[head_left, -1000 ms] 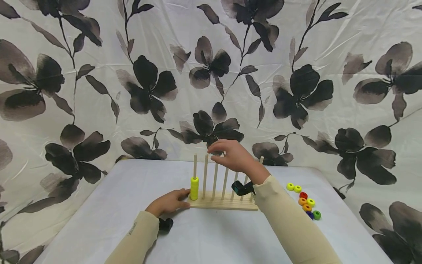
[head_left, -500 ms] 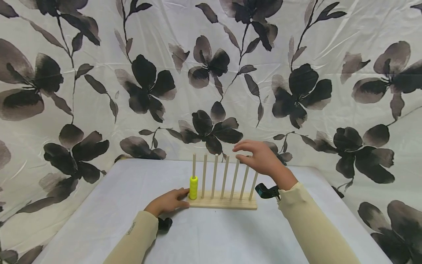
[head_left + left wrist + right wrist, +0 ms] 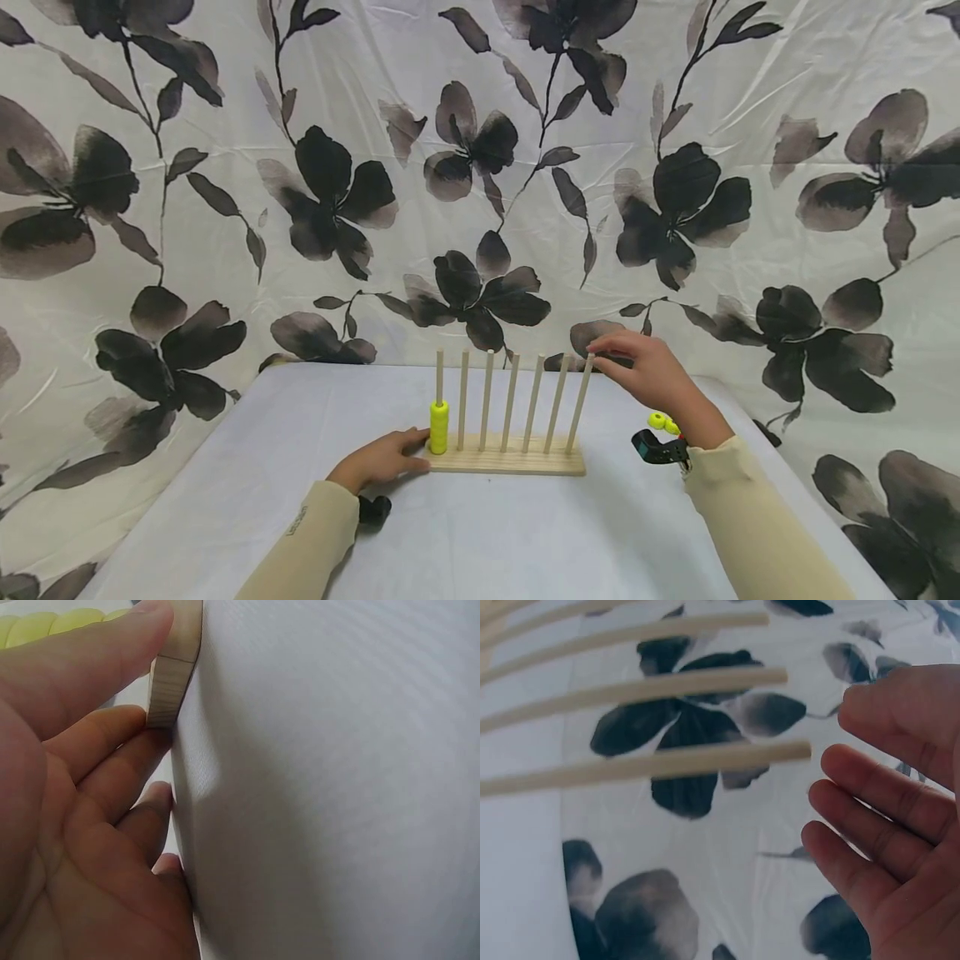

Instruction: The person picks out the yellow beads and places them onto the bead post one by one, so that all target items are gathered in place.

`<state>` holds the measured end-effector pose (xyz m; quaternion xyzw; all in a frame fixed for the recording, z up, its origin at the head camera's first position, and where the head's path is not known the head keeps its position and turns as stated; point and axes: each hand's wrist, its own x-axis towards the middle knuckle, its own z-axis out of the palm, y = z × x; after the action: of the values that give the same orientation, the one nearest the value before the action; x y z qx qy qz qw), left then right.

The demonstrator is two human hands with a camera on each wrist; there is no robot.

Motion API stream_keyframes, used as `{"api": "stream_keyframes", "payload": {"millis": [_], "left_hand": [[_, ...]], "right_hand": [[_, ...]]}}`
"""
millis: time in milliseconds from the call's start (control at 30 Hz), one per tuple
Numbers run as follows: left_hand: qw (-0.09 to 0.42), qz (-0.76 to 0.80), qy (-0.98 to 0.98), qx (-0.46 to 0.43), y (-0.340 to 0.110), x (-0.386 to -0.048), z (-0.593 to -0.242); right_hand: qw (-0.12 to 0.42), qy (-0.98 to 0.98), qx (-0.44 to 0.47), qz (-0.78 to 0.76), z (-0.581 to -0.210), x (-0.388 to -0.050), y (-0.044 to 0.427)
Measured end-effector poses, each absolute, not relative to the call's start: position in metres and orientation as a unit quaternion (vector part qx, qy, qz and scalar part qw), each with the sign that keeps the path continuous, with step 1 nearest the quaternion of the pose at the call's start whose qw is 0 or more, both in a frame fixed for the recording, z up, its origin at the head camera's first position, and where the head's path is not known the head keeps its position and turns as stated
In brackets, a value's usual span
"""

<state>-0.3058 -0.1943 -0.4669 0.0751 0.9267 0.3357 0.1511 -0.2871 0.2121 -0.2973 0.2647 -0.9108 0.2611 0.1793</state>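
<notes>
**Pegged rack held at one end, second hand raised at the far-right peg**

Clock read from the rack's middle, twelve being away from the person. The wooden rack [image 3: 506, 464] was placed near the middle of the white-covered worktop [image 3: 487, 542], its long side laid from nine to three. Seven upright pegs were counted in one row. A yellow bead stack [image 3: 438, 429] was threaded on the nine o'clock end peg, its lower part covered by beads and its upper part left showing. The exact bead count could not be made out.

Left grip [image 3: 378, 461]: set at nine o'clock, clamped on the rack's end. In the left wrist view, the corner of the wood was held between thumb and fingers, with the yellow beads seen just behind the thumb.

Right grip [image 3: 648, 372]: raised at two o'clock, thumb and fingers parted, fingers mostly straightened. The fingertips were brought just beside the top of the end peg [image 3: 580, 404] at three o'clock; a small gap between them was shown by the right wrist view.

Loose yellow beads [image 3: 657, 420] were noted on the worktop between two and three o'clock, partly covered by the right wrist. At twelve, a flower-printed cloth [image 3: 465, 221] was hung.
</notes>
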Motion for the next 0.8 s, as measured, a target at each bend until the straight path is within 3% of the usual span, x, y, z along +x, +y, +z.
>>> {"api": "stream_keyframes", "payload": {"millis": [800], "left_hand": [[0.148, 0.328, 0.929, 0.081, -0.194, -0.303, -0.466]], "right_hand": [[0.007, -0.958, 0.099, 0.269, -0.362, -0.294, 0.299]]}}
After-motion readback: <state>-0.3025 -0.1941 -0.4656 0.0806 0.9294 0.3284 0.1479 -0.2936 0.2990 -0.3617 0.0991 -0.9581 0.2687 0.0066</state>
